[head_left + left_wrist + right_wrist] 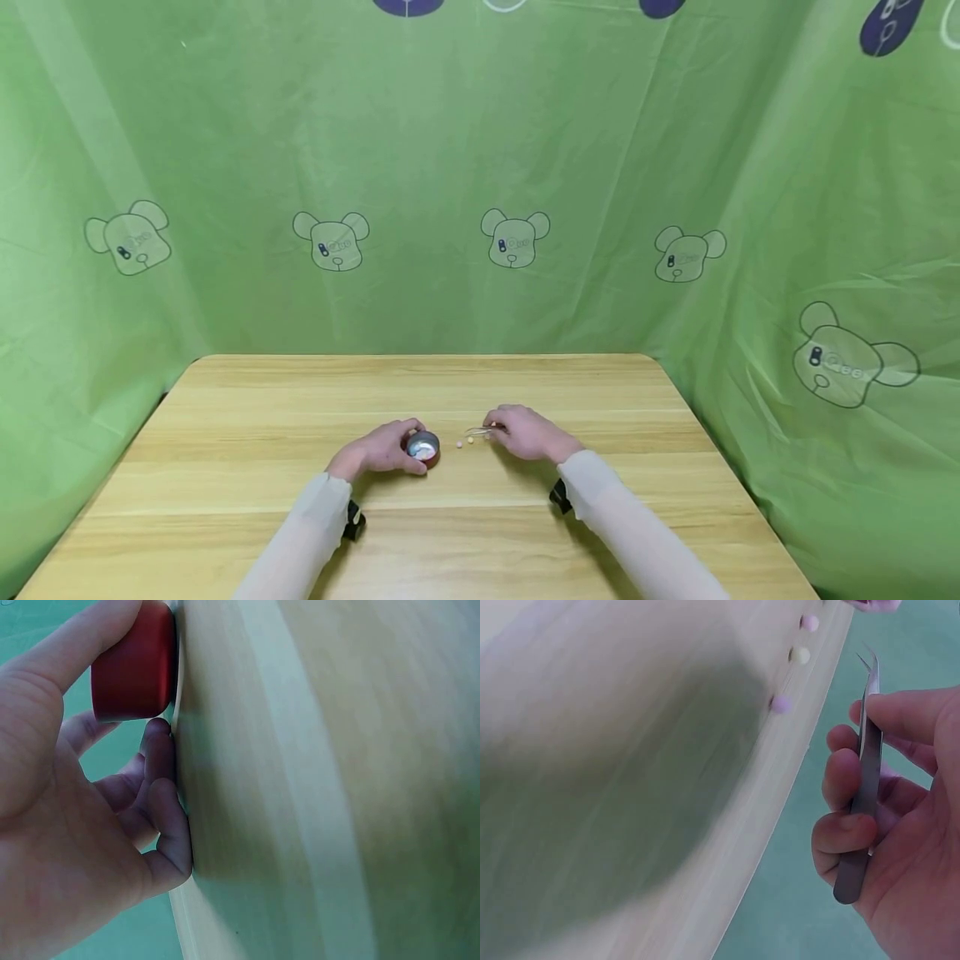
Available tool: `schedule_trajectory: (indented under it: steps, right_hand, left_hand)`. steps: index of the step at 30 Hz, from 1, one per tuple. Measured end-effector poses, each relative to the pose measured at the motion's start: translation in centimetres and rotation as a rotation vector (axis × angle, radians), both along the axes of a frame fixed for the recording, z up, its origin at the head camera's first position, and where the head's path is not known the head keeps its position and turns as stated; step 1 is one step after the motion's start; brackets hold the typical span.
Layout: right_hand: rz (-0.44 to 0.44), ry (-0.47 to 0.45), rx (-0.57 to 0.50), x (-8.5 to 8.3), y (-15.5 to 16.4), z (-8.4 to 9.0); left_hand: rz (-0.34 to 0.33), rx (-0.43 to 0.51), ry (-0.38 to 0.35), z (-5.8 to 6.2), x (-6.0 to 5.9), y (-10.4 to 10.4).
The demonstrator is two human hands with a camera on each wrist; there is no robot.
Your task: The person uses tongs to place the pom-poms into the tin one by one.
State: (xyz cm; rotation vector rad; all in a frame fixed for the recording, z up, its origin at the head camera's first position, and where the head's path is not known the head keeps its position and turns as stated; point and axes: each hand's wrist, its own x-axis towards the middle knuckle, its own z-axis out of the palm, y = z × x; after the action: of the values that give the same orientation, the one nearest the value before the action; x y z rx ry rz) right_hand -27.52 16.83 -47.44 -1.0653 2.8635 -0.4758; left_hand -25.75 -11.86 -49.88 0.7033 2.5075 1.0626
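Holding the little red cup (pixel 423 447) still on the surface (pixel 225 467), the left hand (pixel 382 450) grips it. The right hand (pixel 525 432) pinches tweezers (pixel 861 787) near small beads (pixel 781 703); next, I think, careful aiming at one bead.

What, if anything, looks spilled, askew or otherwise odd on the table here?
Nothing looks damaged. A few small beads lie loose on the table between the hands, outside the red tin that the left hand holds. The right hand grips tweezers near them.
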Motion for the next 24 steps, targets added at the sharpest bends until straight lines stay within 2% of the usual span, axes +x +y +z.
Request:
schedule_trajectory:
  steps: [14,24]
  right_hand:
    - [-0.033,-0.001,0.004,-0.2,2.2,-0.5]
    - [-0.054,-0.044,0.019,-0.2,2.8,-0.1]
  left_hand:
    - [0.005,-0.004,0.004,-0.3,-0.2,0.0]
    - [0.001,-0.003,0.007,-0.3,-0.2,0.0]
